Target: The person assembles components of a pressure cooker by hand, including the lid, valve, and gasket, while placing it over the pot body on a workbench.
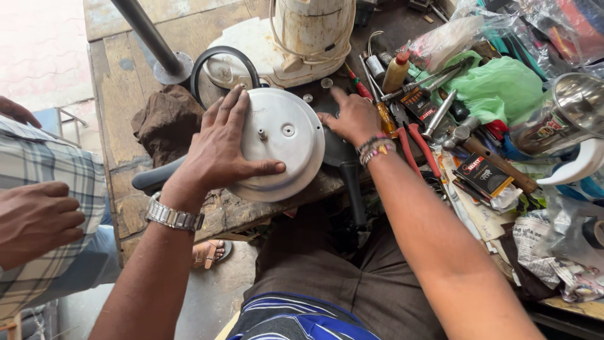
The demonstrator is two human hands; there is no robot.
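A round silver pressure-cooker lid (286, 135) lies flat on a worn wooden bench (126, 69). My left hand (217, 148), with a metal watch on the wrist, presses flat on the lid's left half, thumb stretched across its front. My right hand (352, 116), with bead bracelets on the wrist, rests beside the lid's right rim, its index finger pointing toward small metal parts (326, 82). A black rubber gasket ring (221, 60) lies behind the lid. A black handle (353, 189) points toward me.
A white appliance base (308, 34) stands at the back. Red-handled pliers (415, 148), screwdrivers, a hammer (487, 157), a green bag (503, 85), a steel vessel (560, 113) and papers crowd the right. A brown rag (165, 119) lies left. Another person's hand (34, 217) rests at the left edge.
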